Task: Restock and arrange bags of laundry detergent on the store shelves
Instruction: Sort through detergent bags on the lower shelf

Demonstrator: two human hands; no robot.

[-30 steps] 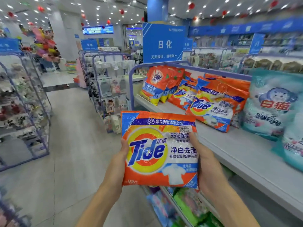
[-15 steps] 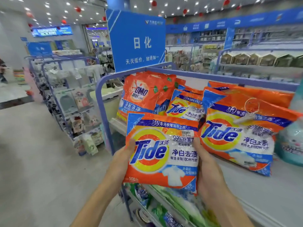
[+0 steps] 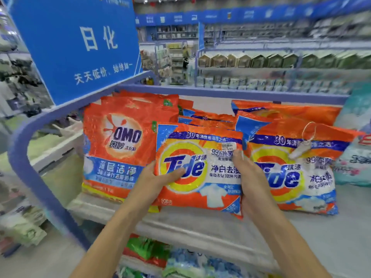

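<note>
OMO bag (image 3: 120,141) perhaps touches held bag (image 3: 200,141).

Bare shelf (image 3: 301,227) is lying open along the front edge, widening toward the right, below the leaning bags. The small Tide bag (image 3: 200,169), gripped at its sides by the left hand (image 3: 158,177) and right hand (image 3: 251,177), is filling the slot between the OMO bag (image 3: 120,149) and the larger Tide bag (image 3: 297,173), overlapping both. More orange bags (image 3: 208,117) are crowding the space behind. The curved blue rail (image 3: 22,155) is closing off the left end, the blue sign (image 3: 80,43) is standing over that corner, and teal bags (image 3: 355,161) are blocking the right.
</note>
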